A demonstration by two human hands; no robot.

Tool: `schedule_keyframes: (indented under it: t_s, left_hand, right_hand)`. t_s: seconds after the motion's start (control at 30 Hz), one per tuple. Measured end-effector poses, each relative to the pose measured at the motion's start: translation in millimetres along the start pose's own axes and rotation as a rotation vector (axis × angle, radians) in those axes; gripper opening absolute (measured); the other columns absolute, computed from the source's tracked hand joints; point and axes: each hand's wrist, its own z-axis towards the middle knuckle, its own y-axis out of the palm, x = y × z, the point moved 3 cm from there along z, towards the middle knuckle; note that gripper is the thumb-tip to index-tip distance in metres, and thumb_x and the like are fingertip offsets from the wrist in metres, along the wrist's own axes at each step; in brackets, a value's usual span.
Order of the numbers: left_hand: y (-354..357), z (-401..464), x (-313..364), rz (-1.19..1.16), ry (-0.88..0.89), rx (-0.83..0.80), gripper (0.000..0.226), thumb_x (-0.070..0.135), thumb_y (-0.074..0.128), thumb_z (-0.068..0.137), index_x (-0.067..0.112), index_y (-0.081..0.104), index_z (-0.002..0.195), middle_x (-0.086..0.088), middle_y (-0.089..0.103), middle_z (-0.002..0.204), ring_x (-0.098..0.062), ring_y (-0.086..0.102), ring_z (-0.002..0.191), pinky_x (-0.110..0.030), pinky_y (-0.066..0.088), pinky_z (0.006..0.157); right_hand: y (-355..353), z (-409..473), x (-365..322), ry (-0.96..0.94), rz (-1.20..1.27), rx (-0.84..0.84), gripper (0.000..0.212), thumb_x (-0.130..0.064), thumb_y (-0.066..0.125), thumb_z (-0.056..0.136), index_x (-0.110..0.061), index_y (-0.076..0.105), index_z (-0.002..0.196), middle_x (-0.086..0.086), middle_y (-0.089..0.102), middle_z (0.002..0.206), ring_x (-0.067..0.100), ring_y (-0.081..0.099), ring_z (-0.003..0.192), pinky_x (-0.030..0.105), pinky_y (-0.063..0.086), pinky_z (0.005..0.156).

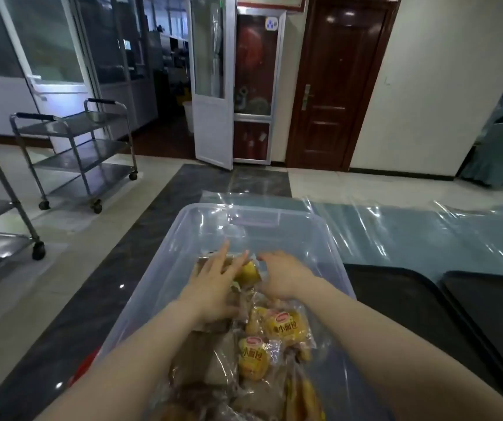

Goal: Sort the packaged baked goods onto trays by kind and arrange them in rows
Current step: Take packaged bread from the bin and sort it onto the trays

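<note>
Spreading across the right half of the view, from 1 to 4 o'clock, a pale blue tabletop under crinkled clear plastic sheeting (411,232) carries two black rectangular trays: the nearer black tray (411,314) lies just beside the bin at 4 o'clock, and the second black tray (493,308) sits at its right, toward 3 o'clock. A large clear plastic storage bin (183,244) fills the centre and runs down to 6 o'clock. It holds a heap of packaged baked goods: yellow small-bread packets with red oval labels (286,328) near the middle and brown wrapped pastries (210,357) toward 7 o'clock. Both bare forearms reach in from the bottom edge. The left hand (213,284) lies with straight fingers fanned over the packets, touching a yellow-wrapped packet (248,272) at the pile's far end. The right hand (283,275) is on that packet's other side, palm down; its fingertips are hidden, so its grip cannot be told. Two steel three-shelf wheeled trolleys (83,153) stand on the floor at 10 o'clock.
</note>
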Motion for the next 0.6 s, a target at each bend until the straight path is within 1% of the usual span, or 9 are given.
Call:
schedule_keyframes:
  t_s: [0.07, 0.13, 0.2, 0.3, 0.37, 0.43, 0.5, 0.57, 0.6]
  left_hand:
    - [10, 0, -14, 0.009, -0.030, -0.126, 0.122, 0.061, 0.073, 0.065, 0.054, -0.027, 0.136, -0.001, -0.038, 0.150, -0.033, -0.017, 0.143, -0.060, 0.003, 0.114]
    - [24, -1, -29, 0.091, -0.074, -0.253, 0.125, 0.065, 0.073, 0.062, 0.054, -0.029, 0.135, -0.003, -0.041, 0.147, -0.035, -0.023, 0.141, -0.059, -0.002, 0.113]
    - [35, -1, -33, 0.142, -0.068, -0.324, 0.125, 0.067, 0.072, 0.062, 0.050, -0.025, 0.138, -0.005, -0.042, 0.147, -0.037, -0.025, 0.139, -0.058, -0.004, 0.112]
    - [47, 1, -33, 0.119, -0.138, -0.351, 0.118, 0.064, 0.071, 0.066, 0.050, -0.018, 0.141, -0.008, -0.043, 0.146, -0.041, -0.021, 0.140, -0.057, 0.002, 0.114]
    - [52, 0, -32, 0.069, -0.182, -0.366, 0.110, 0.059, 0.071, 0.070, 0.050, -0.010, 0.144, -0.009, -0.042, 0.147, -0.043, -0.018, 0.140, -0.056, 0.008, 0.115]
    - [55, -1, -31, 0.054, -0.204, -0.379, 0.103, 0.053, 0.071, 0.074, 0.051, -0.003, 0.145, -0.008, -0.037, 0.150, -0.044, -0.014, 0.140, -0.058, 0.011, 0.115]
    - [54, -1, -30, 0.071, -0.198, -0.377, 0.095, 0.049, 0.069, 0.078, 0.050, 0.000, 0.145, -0.006, -0.030, 0.153, -0.045, -0.007, 0.141, -0.057, 0.014, 0.114]
    - [52, 0, -29, 0.083, -0.176, -0.368, 0.088, 0.045, 0.065, 0.082, 0.051, 0.004, 0.145, -0.006, -0.023, 0.156, -0.045, 0.003, 0.142, -0.054, 0.019, 0.114]
    - [50, 1, -29, 0.093, -0.165, -0.362, 0.084, 0.044, 0.064, 0.084, 0.050, 0.006, 0.145, -0.007, -0.019, 0.157, -0.045, 0.010, 0.141, -0.053, 0.023, 0.113]
  right_hand:
    - [15, 8, -2, 0.020, 0.025, -0.146, 0.085, -0.041, 0.073, 0.075, -0.025, 0.029, 0.146, 0.009, 0.042, 0.143, 0.030, 0.046, 0.125, 0.042, 0.044, 0.100]
    - [34, 9, 0, 0.029, 0.000, -0.269, 0.103, -0.046, 0.078, 0.067, -0.031, 0.018, 0.149, 0.011, 0.030, 0.152, 0.034, 0.036, 0.133, 0.046, 0.039, 0.105]
    - [47, 13, 6, 0.057, -0.043, -0.285, 0.117, -0.050, 0.081, 0.064, -0.036, 0.005, 0.151, 0.015, 0.004, 0.159, 0.043, 0.012, 0.143, 0.053, 0.026, 0.113]
    - [65, 16, 19, 0.202, -0.011, -0.250, 0.126, -0.056, 0.079, 0.065, -0.041, -0.014, 0.148, 0.013, -0.030, 0.154, 0.047, -0.015, 0.141, 0.062, 0.016, 0.113]
    - [80, 14, 23, 0.204, -0.001, -0.322, 0.131, -0.060, 0.079, 0.062, -0.044, -0.021, 0.145, 0.014, -0.029, 0.154, 0.045, -0.014, 0.142, 0.063, 0.015, 0.113]
    - [89, 9, 23, 0.127, -0.076, -0.459, 0.135, -0.065, 0.079, 0.057, -0.047, -0.023, 0.143, 0.013, -0.018, 0.158, 0.043, -0.004, 0.144, 0.060, 0.017, 0.113]
    - [90, 6, 24, 0.077, -0.172, -0.549, 0.136, -0.064, 0.080, 0.055, -0.048, -0.024, 0.141, 0.010, -0.020, 0.158, 0.040, -0.002, 0.145, 0.059, 0.018, 0.114]
    - [87, 7, 25, 0.061, -0.263, -0.552, 0.132, -0.051, 0.084, 0.060, -0.046, -0.018, 0.144, 0.008, -0.030, 0.155, 0.042, 0.004, 0.144, 0.056, 0.024, 0.112]
    - [84, 8, 24, 0.064, -0.309, -0.531, 0.126, -0.041, 0.085, 0.065, -0.044, -0.009, 0.148, 0.008, -0.031, 0.154, 0.043, 0.013, 0.143, 0.053, 0.030, 0.110]
